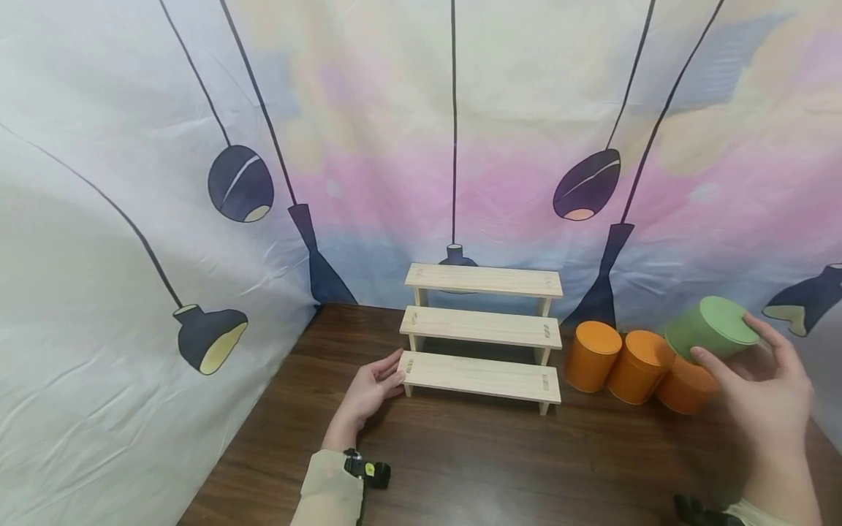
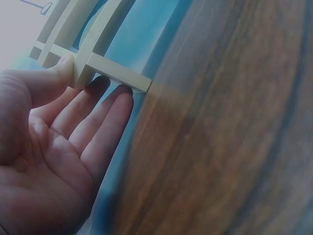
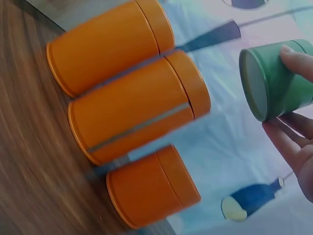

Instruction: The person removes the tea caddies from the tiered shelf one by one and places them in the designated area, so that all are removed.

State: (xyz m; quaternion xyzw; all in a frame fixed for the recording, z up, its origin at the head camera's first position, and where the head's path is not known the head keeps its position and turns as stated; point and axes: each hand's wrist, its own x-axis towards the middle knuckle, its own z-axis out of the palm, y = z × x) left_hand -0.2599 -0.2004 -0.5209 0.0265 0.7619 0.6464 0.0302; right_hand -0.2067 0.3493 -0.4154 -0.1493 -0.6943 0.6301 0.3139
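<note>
A three-step wooden display stand (image 1: 480, 376) stands on the table near the back cloth. My left hand (image 1: 368, 394) pinches the left end of its lowest step. Seen from the left wrist, the thumb (image 2: 61, 72) lies on the board's end and the fingers (image 2: 110, 122) reach beneath it. Off to the right, my right hand (image 1: 772, 387) grips a green cylindrical tin (image 1: 710, 329), raised and tilted above the orange tins. The right wrist view shows the thumb (image 3: 299, 62) on one side of the green tin (image 3: 279, 83), fingers on the other.
Three orange lidded tins stand in a row right of the stand: a left one (image 1: 592, 358), a middle one (image 1: 638, 369) and a shorter right one (image 3: 151, 188). Cloth (image 1: 368, 109) printed with hanging lamps encloses the dark wooden table (image 1: 487, 467) at back and sides.
</note>
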